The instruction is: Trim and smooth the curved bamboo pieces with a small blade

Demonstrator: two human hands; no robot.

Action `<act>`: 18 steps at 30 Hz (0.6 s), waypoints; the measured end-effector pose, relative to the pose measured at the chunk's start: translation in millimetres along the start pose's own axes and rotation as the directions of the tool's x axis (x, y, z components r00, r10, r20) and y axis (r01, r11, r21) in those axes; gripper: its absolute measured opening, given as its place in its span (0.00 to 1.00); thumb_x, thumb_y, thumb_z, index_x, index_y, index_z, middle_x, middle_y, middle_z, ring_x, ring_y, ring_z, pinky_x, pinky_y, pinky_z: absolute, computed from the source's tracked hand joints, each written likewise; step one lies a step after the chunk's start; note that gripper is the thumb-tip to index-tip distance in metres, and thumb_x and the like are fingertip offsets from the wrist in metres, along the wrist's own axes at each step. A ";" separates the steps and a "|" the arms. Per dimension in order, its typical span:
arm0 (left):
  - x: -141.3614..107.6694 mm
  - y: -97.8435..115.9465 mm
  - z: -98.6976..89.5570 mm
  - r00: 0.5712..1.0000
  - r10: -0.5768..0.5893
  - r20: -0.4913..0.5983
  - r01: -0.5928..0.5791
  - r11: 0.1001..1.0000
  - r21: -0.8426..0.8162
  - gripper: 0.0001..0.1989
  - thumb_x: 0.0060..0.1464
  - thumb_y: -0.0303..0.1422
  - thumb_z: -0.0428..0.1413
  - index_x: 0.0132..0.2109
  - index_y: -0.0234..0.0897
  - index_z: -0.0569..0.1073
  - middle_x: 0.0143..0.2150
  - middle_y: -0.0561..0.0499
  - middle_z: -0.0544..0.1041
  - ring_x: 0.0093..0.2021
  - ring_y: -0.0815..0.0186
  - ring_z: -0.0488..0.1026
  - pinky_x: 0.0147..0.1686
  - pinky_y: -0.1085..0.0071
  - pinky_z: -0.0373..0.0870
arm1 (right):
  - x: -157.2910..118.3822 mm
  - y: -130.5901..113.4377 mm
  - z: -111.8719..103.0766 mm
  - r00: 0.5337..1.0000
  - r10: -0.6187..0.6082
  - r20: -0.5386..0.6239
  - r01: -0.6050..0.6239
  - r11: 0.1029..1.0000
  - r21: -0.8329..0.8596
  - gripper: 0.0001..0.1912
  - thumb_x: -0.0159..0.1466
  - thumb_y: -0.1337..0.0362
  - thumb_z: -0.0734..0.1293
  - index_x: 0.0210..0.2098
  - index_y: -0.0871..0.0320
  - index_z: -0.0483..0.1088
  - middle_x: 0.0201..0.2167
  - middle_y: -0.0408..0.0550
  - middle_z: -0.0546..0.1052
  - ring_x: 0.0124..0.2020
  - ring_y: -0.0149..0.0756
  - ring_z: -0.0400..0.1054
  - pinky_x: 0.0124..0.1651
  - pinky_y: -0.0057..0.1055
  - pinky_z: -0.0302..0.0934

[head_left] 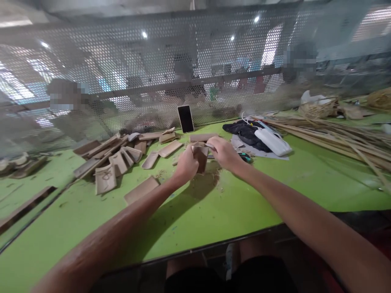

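Observation:
Over the middle of the green table (244, 187), my left hand (187, 163) is closed on a curved brown bamboo piece (202, 159), which stands upright above the tabletop. My right hand (222, 151) is closed at the top edge of the same piece, its fingers pinched around something thin and greyish that I cannot make out. Fine shavings lie on the table below both hands. Beside my right hand, partly hidden behind the wrist, is a teal-and-black cutter (245, 157). A loose bamboo piece (142, 189) lies flat by my left forearm.
Several bamboo pieces (105, 178) are piled at left. A phone (185, 119) leans against the perforated metal screen (146, 73), with people behind it. At right are a dark cloth (242, 132), a white power bank-like object (273, 142) and long bamboo strips (330, 136).

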State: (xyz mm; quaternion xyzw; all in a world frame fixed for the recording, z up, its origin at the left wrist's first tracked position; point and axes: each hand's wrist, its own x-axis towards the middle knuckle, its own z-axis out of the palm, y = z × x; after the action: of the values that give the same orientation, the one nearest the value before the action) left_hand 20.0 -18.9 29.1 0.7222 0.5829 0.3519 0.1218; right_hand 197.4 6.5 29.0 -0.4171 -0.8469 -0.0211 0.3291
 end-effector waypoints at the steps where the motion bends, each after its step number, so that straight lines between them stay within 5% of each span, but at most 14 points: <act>1: 0.9 0.8 0.2 1.000 0.001 0.003 -0.001 1.000 0.018 0.13 0.55 0.19 0.50 0.45 0.35 0.71 0.42 0.43 0.80 0.42 0.55 0.76 0.37 0.65 0.68 | -0.1 -1.7 1.4 1.000 -0.016 0.017 0.017 0.999 -0.042 0.14 0.70 0.71 0.57 0.48 0.65 0.72 0.47 0.60 0.77 0.46 0.44 0.68 0.50 0.38 0.60; 6: 2.6 2.1 0.7 1.000 -0.023 0.019 0.021 0.996 0.090 0.10 0.56 0.22 0.51 0.44 0.35 0.71 0.41 0.41 0.80 0.40 0.55 0.76 0.37 0.64 0.68 | -2.1 -15.1 6.8 0.993 -0.064 0.103 0.093 0.947 -0.307 0.19 0.73 0.66 0.59 0.58 0.71 0.70 0.51 0.64 0.77 0.49 0.50 0.64 0.54 0.43 0.58; 18: 6.2 -0.8 1.3 0.999 -0.034 0.007 0.032 0.982 0.184 0.08 0.53 0.20 0.50 0.37 0.38 0.68 0.38 0.44 0.79 0.39 0.56 0.75 0.36 0.65 0.67 | -0.1 -19.2 7.1 0.977 -0.160 0.142 0.210 0.838 -0.503 0.16 0.72 0.67 0.60 0.49 0.70 0.76 0.46 0.65 0.77 0.45 0.52 0.63 0.51 0.47 0.56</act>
State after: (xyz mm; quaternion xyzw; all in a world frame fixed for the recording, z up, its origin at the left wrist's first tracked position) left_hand 20.7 -12.6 29.9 0.7224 0.6241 0.2910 0.0636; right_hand 179.7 -3.9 28.0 -0.4066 -0.8611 -0.2588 0.1619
